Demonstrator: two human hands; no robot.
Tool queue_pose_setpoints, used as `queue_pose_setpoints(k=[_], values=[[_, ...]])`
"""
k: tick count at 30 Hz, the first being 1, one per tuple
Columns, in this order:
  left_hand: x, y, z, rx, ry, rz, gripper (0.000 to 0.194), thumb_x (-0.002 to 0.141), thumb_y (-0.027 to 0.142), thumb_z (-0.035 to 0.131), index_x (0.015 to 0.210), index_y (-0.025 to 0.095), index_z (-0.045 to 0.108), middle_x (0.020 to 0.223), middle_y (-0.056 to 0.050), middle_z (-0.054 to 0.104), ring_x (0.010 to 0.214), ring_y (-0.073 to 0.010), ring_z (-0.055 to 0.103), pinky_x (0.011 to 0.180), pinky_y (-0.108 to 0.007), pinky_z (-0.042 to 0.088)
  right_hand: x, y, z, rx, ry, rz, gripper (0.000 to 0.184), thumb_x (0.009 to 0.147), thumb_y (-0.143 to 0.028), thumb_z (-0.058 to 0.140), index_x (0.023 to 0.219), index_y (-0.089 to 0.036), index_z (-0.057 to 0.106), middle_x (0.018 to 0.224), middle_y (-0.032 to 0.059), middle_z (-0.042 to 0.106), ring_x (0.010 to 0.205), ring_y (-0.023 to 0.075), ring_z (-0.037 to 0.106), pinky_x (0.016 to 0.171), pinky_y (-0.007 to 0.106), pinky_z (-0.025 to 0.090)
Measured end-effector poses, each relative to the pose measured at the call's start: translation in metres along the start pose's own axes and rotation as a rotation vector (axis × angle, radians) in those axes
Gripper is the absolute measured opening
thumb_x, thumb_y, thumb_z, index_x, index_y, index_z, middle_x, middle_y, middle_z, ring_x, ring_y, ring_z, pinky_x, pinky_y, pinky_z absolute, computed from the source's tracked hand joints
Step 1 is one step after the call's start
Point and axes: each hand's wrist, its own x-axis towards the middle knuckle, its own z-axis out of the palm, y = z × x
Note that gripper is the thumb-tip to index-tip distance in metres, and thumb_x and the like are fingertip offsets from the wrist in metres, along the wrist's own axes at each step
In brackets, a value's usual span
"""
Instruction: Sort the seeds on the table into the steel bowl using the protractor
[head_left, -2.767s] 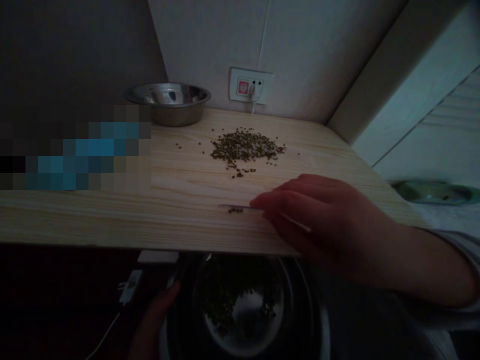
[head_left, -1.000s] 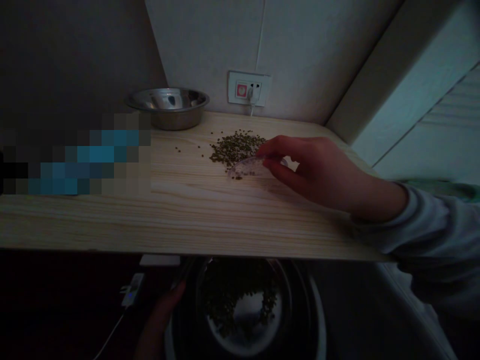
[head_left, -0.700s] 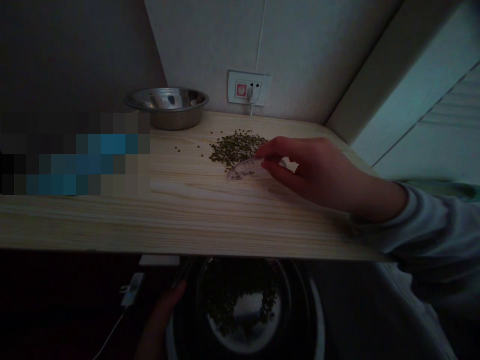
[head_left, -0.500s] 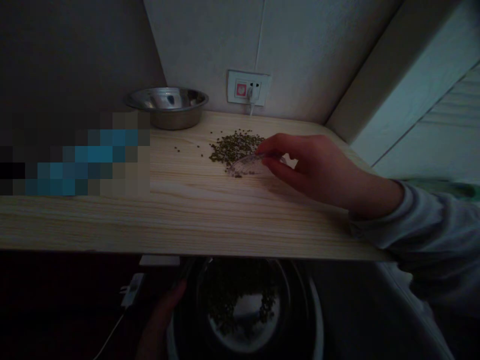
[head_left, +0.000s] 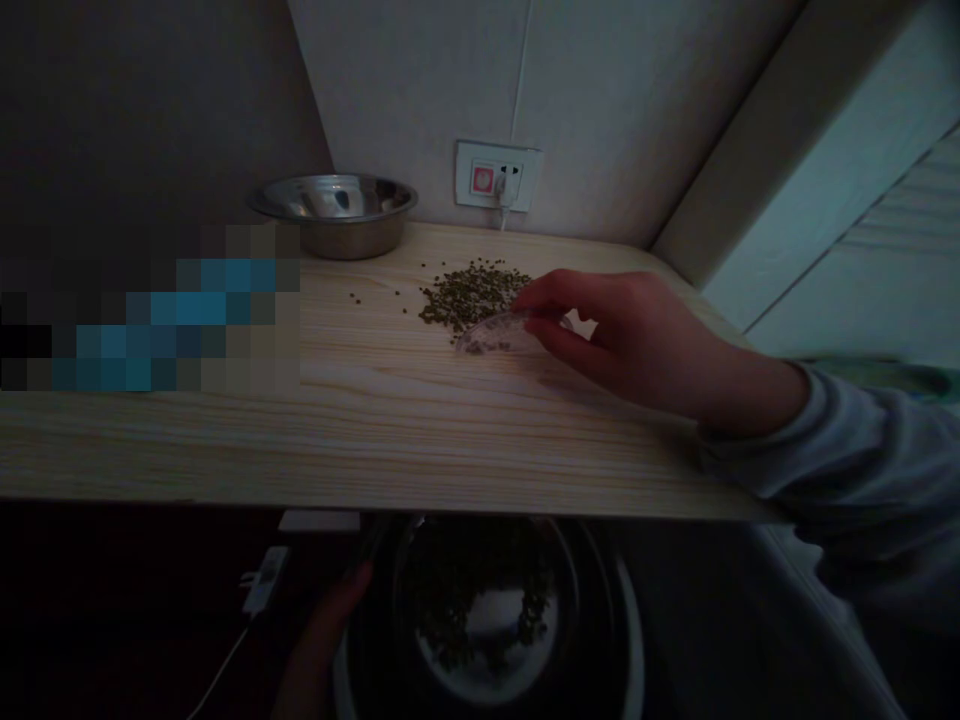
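The pile of small green seeds (head_left: 472, 290) lies on the tabletop (head_left: 375, 430), well back from the front edge, loosely spread, with a few strays to its left. At its near side stands a thin clear piece (head_left: 495, 333) with a curved outline, tilted; a few dark seeds show dimly through its lower part. The right hand (head_left: 637, 340) pinches this piece between thumb and fingers, its grey sleeve (head_left: 862, 440) reaching in from the right.

Nearly three seconds ago that hand was close to the front edge, with a handful of seeds beside the piece; now it is back at the pile, and those seeds no longer show there. I judge this to put the piece in reach of a fresh batch, most of the pile being still on the wood.

Below the front edge is a wide metal basin (head_left: 636, 640) with more seeds (head_left: 442, 610) inside. The left hand (head_left: 330, 620) is at its left rim; only the thumb side shows, so I cannot tell whether it grips.

Farther back stand a steel bowl (head_left: 352, 240), left of the pile, and a wall socket (head_left: 465, 190) behind it.
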Motion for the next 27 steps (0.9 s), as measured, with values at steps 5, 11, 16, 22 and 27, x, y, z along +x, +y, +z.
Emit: queue_pose_setpoints(k=[5, 11, 16, 22, 27], values=[[-0.012, 0.005, 0.008, 0.023, 0.046, 0.013, 0.033, 0.063, 0.022, 0.055, 0.095, 0.019, 0.059, 0.074, 0.0, 0.068, 0.108, -0.0287, 0.037, 0.089, -0.046, 0.03, 0.0, 0.001, 0.001, -0.011, 0.014, 0.023, 0.024, 0.076, -0.022, 0.04, 0.097, -0.019, 0.051, 0.079, 0.0012, 0.059, 0.064, 0.0102, 0.051, 0.057, 0.023, 0.037], [-0.023, 0.007, 0.002, -0.106, -0.057, 0.055, 0.026, 0.061, 0.022, 0.058, 0.087, 0.02, 0.061, 0.071, 0.001, 0.068, 0.11, -0.0277, 0.035, 0.088, -0.044, 0.034, 0.0, 0.002, 0.002, -0.018, 0.023, 0.034, 0.024, 0.076, -0.023, 0.04, 0.097, -0.019, 0.051, 0.08, 0.0009, 0.059, 0.063, 0.0098, 0.051, 0.056, 0.023, 0.037], [-0.035, 0.007, 0.004, -0.204, -0.134, 0.093, 0.021, 0.061, 0.02, 0.057, 0.081, 0.02, 0.062, 0.068, 0.0, 0.068, 0.108, -0.0285, 0.038, 0.085, -0.045, 0.036, 0.0, 0.0, 0.0, -0.013, 0.017, 0.038, 0.024, 0.076, -0.024, 0.04, 0.097, -0.019, 0.051, 0.078, 0.0006, 0.059, 0.061, 0.0095, 0.05, 0.056, 0.023, 0.036], [-0.046, 0.006, 0.012, -0.246, -0.171, 0.153, 0.015, 0.064, 0.024, 0.054, 0.077, 0.022, 0.062, 0.071, 0.0, 0.068, 0.105, -0.0267, 0.043, 0.084, -0.044, 0.037, 0.0, 0.0, 0.002, -0.001, -0.001, 0.034, 0.023, 0.077, -0.024, 0.04, 0.096, -0.019, 0.051, 0.076, 0.0006, 0.058, 0.061, 0.0095, 0.05, 0.056, 0.023, 0.036], [-0.041, 0.008, 0.011, -0.175, -0.136, 0.138, 0.009, 0.061, 0.027, 0.059, 0.067, 0.022, 0.063, 0.056, 0.002, 0.066, 0.1, -0.0269, 0.048, 0.083, -0.041, 0.039, 0.0, 0.0, 0.0, 0.018, 0.033, 0.043, 0.024, 0.077, -0.024, 0.04, 0.097, -0.018, 0.051, 0.078, 0.0012, 0.058, 0.061, 0.009, 0.049, 0.055, 0.022, 0.036]])
